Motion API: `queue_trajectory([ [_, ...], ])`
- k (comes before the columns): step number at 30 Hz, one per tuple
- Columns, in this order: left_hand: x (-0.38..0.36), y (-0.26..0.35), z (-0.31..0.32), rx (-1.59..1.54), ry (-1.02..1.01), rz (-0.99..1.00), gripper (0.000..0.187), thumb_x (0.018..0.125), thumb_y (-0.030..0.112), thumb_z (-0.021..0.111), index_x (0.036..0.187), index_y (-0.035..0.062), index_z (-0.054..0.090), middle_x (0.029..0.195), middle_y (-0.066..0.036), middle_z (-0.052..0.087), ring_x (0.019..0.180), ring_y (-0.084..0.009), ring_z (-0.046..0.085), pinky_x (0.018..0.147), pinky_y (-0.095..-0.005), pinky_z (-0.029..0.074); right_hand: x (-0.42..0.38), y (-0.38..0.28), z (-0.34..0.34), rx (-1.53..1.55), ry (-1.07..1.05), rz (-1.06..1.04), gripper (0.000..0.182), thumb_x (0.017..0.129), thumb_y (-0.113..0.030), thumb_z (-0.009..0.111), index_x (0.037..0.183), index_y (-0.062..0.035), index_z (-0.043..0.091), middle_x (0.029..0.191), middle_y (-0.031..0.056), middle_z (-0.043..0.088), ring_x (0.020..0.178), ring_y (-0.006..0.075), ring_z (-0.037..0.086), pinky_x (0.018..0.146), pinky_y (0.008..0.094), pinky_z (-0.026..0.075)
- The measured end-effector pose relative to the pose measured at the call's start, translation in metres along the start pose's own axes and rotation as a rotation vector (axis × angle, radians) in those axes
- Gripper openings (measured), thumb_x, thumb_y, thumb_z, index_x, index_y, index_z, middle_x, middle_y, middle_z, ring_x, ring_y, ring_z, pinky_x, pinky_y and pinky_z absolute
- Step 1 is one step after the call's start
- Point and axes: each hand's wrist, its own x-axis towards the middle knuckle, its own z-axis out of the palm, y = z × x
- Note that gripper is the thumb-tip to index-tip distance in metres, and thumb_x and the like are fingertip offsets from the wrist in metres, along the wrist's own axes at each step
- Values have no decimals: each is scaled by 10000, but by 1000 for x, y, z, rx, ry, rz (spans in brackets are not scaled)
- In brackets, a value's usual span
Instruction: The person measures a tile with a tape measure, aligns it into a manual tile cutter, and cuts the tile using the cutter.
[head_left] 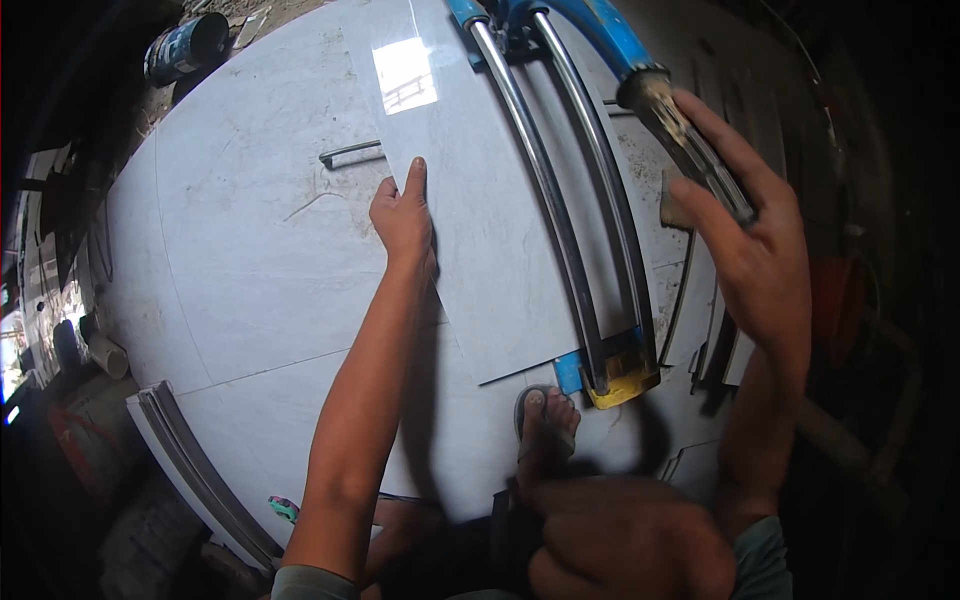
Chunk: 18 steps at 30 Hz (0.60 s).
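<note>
A manual tile cutter [530,140] with two chrome rails, a blue frame and a yellow foot stands at the upper right. Under its rails lies a pale grey-white tile [480,220]. My left hand [405,220] pinches the tile's left edge, thumb on top and the other fingers mostly hidden beneath. At the right, the cutter's blue lever [605,35] ends in a dark, worn grip [690,140]. Around that grip is my right hand [755,220], thumb on the near side and fingers along the far side, slightly blurred.
Larger pale tiles [240,220] cover the work surface, with a short metal bar [350,153] on them. Stacked tile strips [195,470] lean at the lower left. A paint can [185,48] lies at the upper left. My sandaled foot [545,420] is beside the cutter's yellow end.
</note>
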Motion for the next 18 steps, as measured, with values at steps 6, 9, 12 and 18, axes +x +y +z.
queue_trajectory([
  [6,3,-3,-3,51,-7,9,367,961,263,733,1116,-62,660,1073,-118,719,938,-155,654,857,-295,513,42,10,36,-184,201,-196,313,919,-184,606,1156,15,655,837,49,605,734,119,525,672,310,440],
  [9,6,-4,-5,59,-23,-41,382,967,279,726,1140,-53,652,1093,-121,718,958,-169,660,876,-309,512,66,-2,26,-84,88,-128,282,891,-142,589,1083,45,675,654,-11,544,563,64,440,519,285,391],
  [12,7,-4,-6,74,-32,-77,417,968,305,723,1163,-56,645,1114,-118,714,993,-172,651,908,-312,499,79,7,13,-66,-52,-141,256,883,-126,589,1059,37,680,653,-21,533,560,59,436,503,287,381],
  [18,4,1,-12,219,-40,-99,551,980,429,662,1242,-52,609,1267,-134,646,1161,-206,575,1059,-354,405,104,18,9,-94,-84,-233,160,864,-110,580,888,23,666,626,5,538,546,91,454,498,308,383],
])
